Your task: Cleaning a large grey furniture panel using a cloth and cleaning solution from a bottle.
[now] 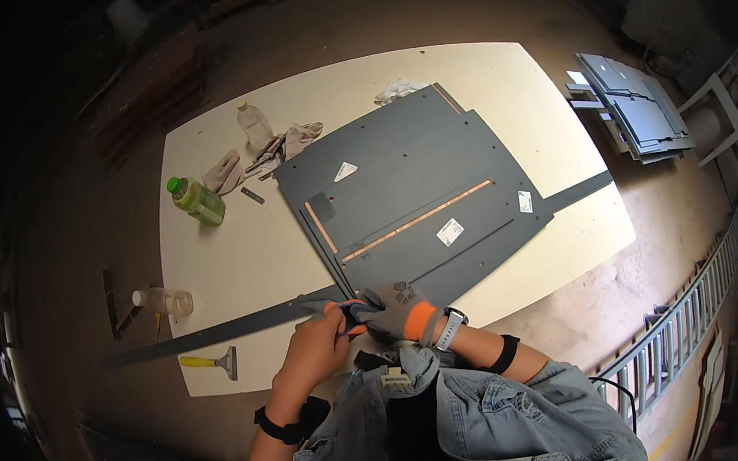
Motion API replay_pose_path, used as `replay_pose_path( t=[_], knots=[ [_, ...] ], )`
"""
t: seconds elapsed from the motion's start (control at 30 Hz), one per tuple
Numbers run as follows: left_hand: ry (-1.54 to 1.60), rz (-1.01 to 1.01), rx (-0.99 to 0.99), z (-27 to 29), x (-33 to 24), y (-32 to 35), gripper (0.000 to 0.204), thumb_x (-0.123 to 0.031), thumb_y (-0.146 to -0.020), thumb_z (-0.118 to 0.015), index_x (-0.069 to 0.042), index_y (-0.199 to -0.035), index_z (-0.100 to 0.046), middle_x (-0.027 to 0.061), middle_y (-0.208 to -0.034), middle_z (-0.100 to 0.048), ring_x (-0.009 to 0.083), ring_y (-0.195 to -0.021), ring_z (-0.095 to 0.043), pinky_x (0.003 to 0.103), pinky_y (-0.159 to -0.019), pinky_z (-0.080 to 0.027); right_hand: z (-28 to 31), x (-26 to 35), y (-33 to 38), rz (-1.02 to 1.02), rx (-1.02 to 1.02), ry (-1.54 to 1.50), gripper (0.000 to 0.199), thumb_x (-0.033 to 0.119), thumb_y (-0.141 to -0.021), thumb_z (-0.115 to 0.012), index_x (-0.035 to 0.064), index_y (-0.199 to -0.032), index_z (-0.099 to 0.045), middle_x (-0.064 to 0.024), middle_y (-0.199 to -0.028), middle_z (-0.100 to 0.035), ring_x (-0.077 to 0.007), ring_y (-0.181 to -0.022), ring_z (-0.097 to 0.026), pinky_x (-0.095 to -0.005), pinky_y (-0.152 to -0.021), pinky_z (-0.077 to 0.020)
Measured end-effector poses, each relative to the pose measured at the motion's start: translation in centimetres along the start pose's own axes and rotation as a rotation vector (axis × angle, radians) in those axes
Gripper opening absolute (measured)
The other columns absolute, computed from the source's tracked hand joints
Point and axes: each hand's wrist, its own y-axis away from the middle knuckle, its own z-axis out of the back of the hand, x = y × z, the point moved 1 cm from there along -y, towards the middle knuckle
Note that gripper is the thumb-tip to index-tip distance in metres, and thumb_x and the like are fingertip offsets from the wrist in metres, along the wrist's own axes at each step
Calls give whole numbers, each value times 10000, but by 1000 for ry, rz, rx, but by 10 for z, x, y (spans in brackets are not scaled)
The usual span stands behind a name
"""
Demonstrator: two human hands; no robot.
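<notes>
My left hand [314,349] is bare, fingers curled shut around the near end of a long, thin dark grey strip [219,331]. Its long axis runs off to my left and slightly toward me, across the pale rectangular counter [239,261] and past its left edge. My right hand [392,310], in a grey work glove with an orange cuff, meets the left one at the same spot; something orange sits between the two hands, whether a tool handle I cannot tell. How far the right hand is closed is not visible.

The strip starts just at the near corner of a stack of large dark grey flat panels [410,191] lying directly ahead of me; a matching grey strip [580,190] pokes out from under the stack on the far right.

Containers, all left of the panels:
- green plastic bottle [197,200], on its side, greenish contents;
- clear plastic bottle [254,124], upright, contents unclear;
- small clear bottle with white cap [163,300], on its side near the left edge.

A yellow-handled scraper [211,362] lies just this side of the strip.
</notes>
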Motion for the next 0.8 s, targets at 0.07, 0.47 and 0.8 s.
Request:
replay_pose_path(
  t=[0.07,0.47,0.8],
  knots=[
    [-58,-62,46,1,-6,-8,125,-93,-795,-493,-11,-888,-501,188,-652,-598,354,-660,-612,447,-618,-466,-5,-7,2,0,-121,50,412,415,-802,-576,60,-1010,-586,-152,-934,-628,-315,-874,-602,-377,-754,-462],
    [2196,492,295,-27,47,-64,135,-48,-870,-381,-84,-747,-425,4,-622,-394,63,-503,-375,201,-429,-336,-5,17,19,122,-305,121,268,319,-832,-570,77,-940,-609,-99,-820,-632,-260,-746,-607,-352,-675,-469],
    [1521,370,-22,-26,55,-44,157,81,-794,-466,37,-909,-564,96,-788,-599,189,-684,-614,308,-619,-526,-19,48,12,372,-316,13,197,250,-830,-589,54,-849,-586,-115,-752,-597,-283,-678,-583,-359,-614,-447]
  ],
)
